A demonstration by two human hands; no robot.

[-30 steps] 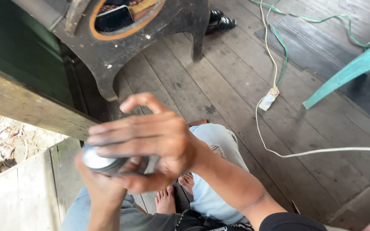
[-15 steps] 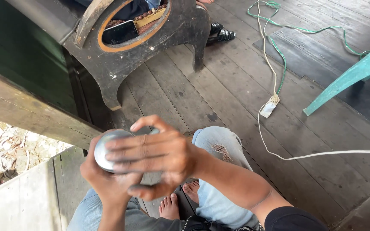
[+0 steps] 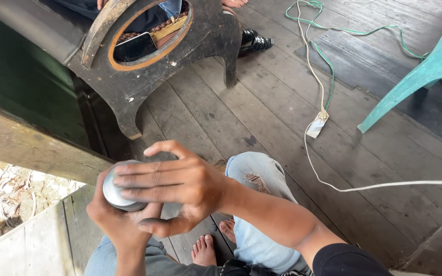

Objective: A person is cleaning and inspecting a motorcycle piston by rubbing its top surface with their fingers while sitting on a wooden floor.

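Though smooth, round metal can [image 3: 121,188]

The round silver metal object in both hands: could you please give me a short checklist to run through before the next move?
1. Left hand supports the round silver metal object from below: ok.
2. Right hand spreads its fingers over the object's top: ok.
3. Object's side facing the palm visible: cannot tell, the hand covers it.
4. White cable lies apart from the hands: ok.
5. Bare foot directly below the object: not ok if it drops.
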